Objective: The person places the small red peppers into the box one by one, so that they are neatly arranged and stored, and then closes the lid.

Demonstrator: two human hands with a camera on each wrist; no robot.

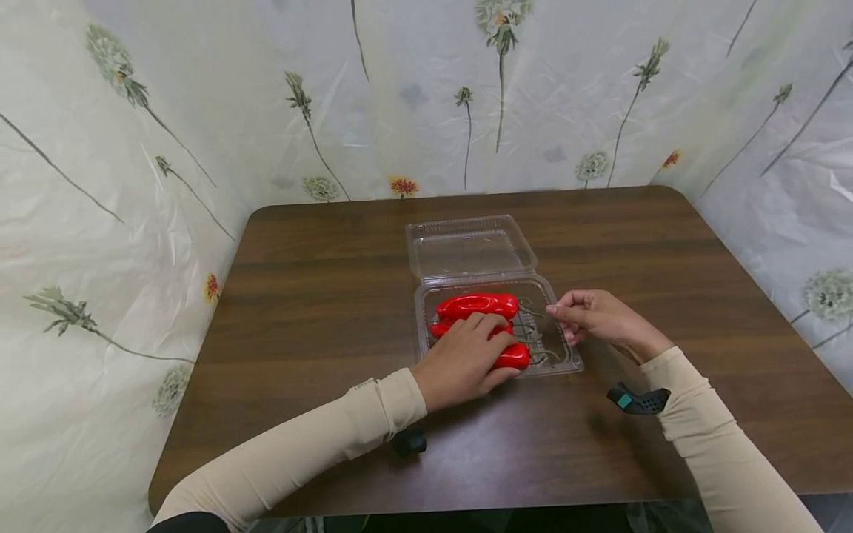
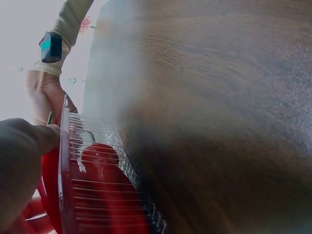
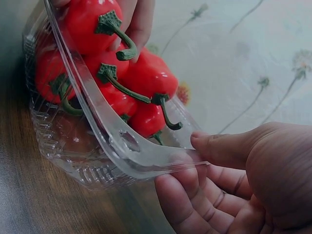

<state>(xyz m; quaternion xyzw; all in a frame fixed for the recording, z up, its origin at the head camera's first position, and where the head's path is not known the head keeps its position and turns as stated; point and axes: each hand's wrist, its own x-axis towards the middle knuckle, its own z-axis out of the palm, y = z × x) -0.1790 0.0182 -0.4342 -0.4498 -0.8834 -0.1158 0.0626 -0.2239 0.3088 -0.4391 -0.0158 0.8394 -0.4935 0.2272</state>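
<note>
A clear plastic clamshell container [image 1: 565, 361] lies open on the table, with several red peppers [image 1: 477, 305] inside, their green stems toward the right. My left hand [image 1: 460, 363] reaches over the peppers and grips the nearest one [image 1: 514, 357], fingers on its far side and thumb on its near side. In the right wrist view, that hand's fingers show behind the uppermost pepper [image 3: 90, 29]. At the container's right edge, my right hand [image 1: 603, 318] pinches the rim between thumb and fingers. Through the ribbed wall in the left wrist view, another pepper [image 2: 105, 190] shows.
The clear lid [image 1: 473, 252] is folded back toward the table's far edge. Under everything is a dark wooden table [image 1: 320, 296]. Flower-printed sheeting [image 1: 400, 111] hangs behind it and along both sides. A dark band with a teal square [image 1: 636, 400] sits on the right wrist.
</note>
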